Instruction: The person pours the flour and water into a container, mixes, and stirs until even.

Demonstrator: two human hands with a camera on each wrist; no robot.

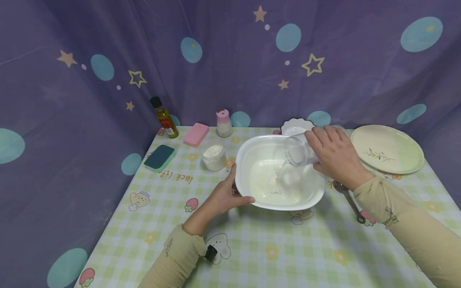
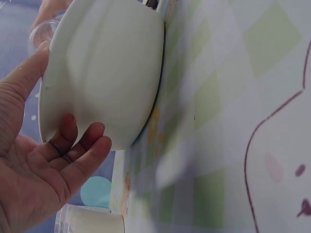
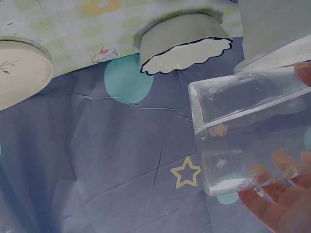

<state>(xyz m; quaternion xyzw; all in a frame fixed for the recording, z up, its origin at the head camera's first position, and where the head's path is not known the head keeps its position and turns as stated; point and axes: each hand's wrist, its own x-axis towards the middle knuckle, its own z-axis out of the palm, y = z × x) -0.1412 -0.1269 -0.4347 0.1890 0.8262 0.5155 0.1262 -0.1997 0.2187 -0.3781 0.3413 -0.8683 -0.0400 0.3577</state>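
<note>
Pouring: clear glass (image 1: 300, 150) tipped over white bowl (image 1: 281, 172), nearly drained; thin milky pool in the bottom.
Right hand (image 1: 335, 154): fingers wrapped round glass, 3 o'clock of bowl.
Left hand (image 1: 225, 196): fingers curled under smooth rounded rim, 9 o'clock.
Surface (image 1: 288, 248): glossy checked cloth.

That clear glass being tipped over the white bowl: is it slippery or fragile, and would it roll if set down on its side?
The clear glass looks smooth-walled and possibly wet, so it is probably slippery; the right hand wraps round it. It appears rigid and thin, likely breakable if knocked against the white bowl. Being round, it would probably roll if laid sideways.
</note>
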